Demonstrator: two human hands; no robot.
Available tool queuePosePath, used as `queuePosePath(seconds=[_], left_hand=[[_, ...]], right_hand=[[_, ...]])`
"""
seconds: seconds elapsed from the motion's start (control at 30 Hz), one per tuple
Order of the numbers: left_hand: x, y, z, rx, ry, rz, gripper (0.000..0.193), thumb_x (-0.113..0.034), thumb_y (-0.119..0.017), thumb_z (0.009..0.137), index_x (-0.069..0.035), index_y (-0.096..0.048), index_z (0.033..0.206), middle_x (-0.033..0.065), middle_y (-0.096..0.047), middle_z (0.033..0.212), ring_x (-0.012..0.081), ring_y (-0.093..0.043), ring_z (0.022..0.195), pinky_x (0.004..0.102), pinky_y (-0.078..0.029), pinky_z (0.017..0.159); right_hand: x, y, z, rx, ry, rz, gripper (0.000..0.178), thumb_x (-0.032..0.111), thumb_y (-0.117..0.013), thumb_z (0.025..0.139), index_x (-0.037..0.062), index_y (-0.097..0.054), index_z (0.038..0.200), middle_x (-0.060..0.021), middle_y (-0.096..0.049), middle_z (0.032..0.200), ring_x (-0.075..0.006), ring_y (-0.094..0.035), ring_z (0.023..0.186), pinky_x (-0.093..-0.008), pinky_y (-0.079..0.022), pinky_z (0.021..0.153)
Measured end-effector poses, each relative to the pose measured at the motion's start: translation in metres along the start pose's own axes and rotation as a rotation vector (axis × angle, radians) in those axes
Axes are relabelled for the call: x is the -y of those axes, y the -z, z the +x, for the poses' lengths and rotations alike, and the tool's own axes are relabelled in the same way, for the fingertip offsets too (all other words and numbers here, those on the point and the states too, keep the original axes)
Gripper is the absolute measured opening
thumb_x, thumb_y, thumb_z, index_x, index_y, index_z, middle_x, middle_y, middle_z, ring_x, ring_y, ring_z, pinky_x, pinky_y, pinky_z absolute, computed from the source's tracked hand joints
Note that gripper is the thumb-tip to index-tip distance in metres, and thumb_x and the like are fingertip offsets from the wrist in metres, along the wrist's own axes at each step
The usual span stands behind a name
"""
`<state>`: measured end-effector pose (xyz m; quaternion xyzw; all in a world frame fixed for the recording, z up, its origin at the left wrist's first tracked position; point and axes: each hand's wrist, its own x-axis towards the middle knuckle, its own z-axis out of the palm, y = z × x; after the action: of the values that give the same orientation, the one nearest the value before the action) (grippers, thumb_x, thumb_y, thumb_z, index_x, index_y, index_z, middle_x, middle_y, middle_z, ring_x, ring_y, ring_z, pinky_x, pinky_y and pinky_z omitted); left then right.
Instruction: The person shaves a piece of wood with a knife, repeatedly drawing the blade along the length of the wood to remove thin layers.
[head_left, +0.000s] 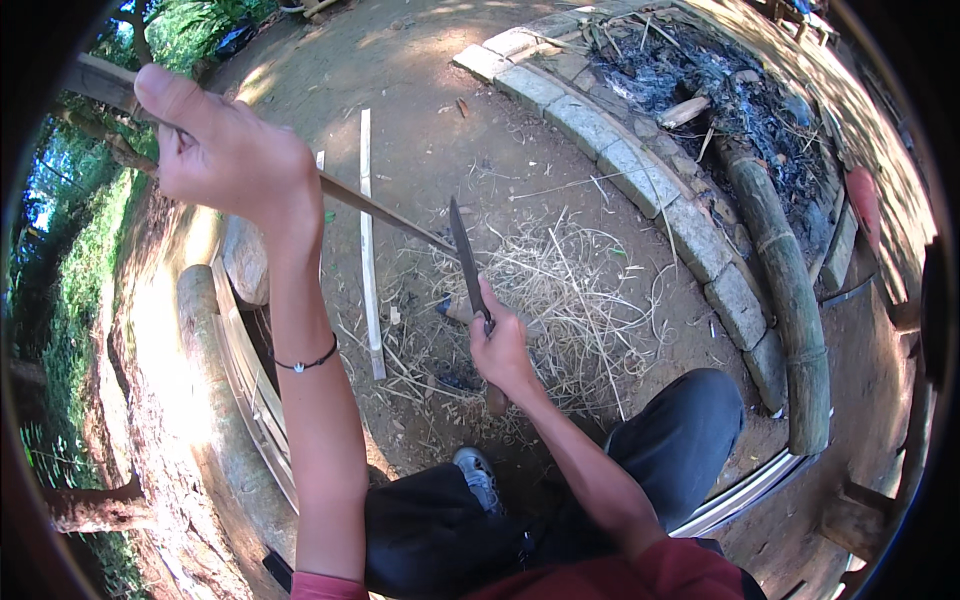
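Observation:
My left hand point(235, 155) is raised at the upper left, fingers wrapped round a long, thin bamboo strip point(385, 213). The strip slants down to the right, and its far end meets the blade of a dark knife point(463, 245). My right hand point(502, 350) grips that knife with the blade pointing up and away from me; part of a brown handle shows below the fist. Under the knife, a heap of pale, curly shavings point(600, 310) covers the dirt. Another pale strip point(369, 240) lies on the ground left of the heap.
A curved stone kerb point(625, 178) rings a fire pit of ash point(680, 60) at the upper right. Over the kerb rests a thick bamboo pole point(778, 260). A log point(215, 400) and long split strips point(250, 375) lie at my left; more strips point(740, 495) lie at my right.

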<state>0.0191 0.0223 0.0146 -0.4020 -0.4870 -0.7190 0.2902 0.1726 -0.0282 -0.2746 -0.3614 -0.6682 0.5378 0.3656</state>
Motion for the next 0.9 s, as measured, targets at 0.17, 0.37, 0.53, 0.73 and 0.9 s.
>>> queuePosePath(seconds=[0.17, 0.37, 0.53, 0.73, 0.9], left_hand=[[0.014, 0.007, 0.004, 0.041, -0.140, 0.026, 0.058, -0.047, -0.041, 0.105, -0.013, -0.030, 0.058, -0.0028, -0.026, 0.048, 0.0074, -0.025, 0.038, 0.0255, -0.024, 0.034], [0.006, 0.001, 0.011, 0.023, -0.066, -0.025, 0.057, -0.044, -0.039, 0.106, -0.014, -0.027, 0.058, -0.0035, -0.024, 0.050, 0.0077, -0.022, 0.039, 0.0255, -0.021, 0.035], [0.009, 0.000, 0.004, 0.082, -0.022, -0.231, 0.062, -0.049, -0.041, 0.104, -0.015, -0.023, 0.057, -0.0057, -0.021, 0.052, 0.0049, -0.019, 0.044, 0.0241, -0.015, 0.040], [0.003, 0.019, 0.013, 0.316, 0.134, -0.153, 0.065, -0.071, -0.021, 0.097, -0.014, -0.026, 0.066, -0.0005, -0.021, 0.056, 0.0122, -0.025, 0.042, 0.0231, -0.024, 0.040], [-0.017, 0.008, -0.002, 0.442, 0.194, -0.161, 0.063, -0.071, -0.019, 0.093, -0.015, -0.028, 0.067, 0.0014, -0.026, 0.050, 0.0122, -0.025, 0.044, 0.0224, -0.022, 0.044]], right_hand=[[0.056, 0.003, -0.010, 0.034, 0.028, 0.018, 0.060, -0.004, -0.049, 0.089, 0.0012, -0.039, 0.148, -0.0189, -0.061, 0.066, -0.0251, -0.063, 0.056, -0.0356, -0.047, 0.055], [0.009, 0.008, 0.007, 0.038, -0.016, 0.023, 0.059, -0.003, -0.049, 0.090, 0.0016, -0.040, 0.148, -0.0235, -0.070, 0.088, -0.0179, -0.061, 0.059, -0.0339, -0.049, 0.056], [0.060, 0.014, 0.002, 0.069, -0.048, 0.035, 0.060, -0.003, -0.048, 0.091, 0.0046, -0.039, 0.149, -0.0196, -0.067, 0.076, -0.0222, -0.062, 0.057, -0.0371, -0.050, 0.057], [0.037, 0.005, -0.004, 0.028, -0.024, 0.097, 0.059, -0.002, -0.049, 0.092, 0.0060, -0.039, 0.150, -0.0174, -0.061, 0.067, -0.0175, -0.059, 0.052, -0.0344, -0.047, 0.051], [0.099, 0.032, -0.008, 0.078, -0.003, 0.156, 0.059, -0.002, -0.051, 0.094, 0.0066, -0.037, 0.151, -0.0137, -0.060, 0.067, -0.0116, -0.054, 0.049, -0.0298, -0.042, 0.048]])
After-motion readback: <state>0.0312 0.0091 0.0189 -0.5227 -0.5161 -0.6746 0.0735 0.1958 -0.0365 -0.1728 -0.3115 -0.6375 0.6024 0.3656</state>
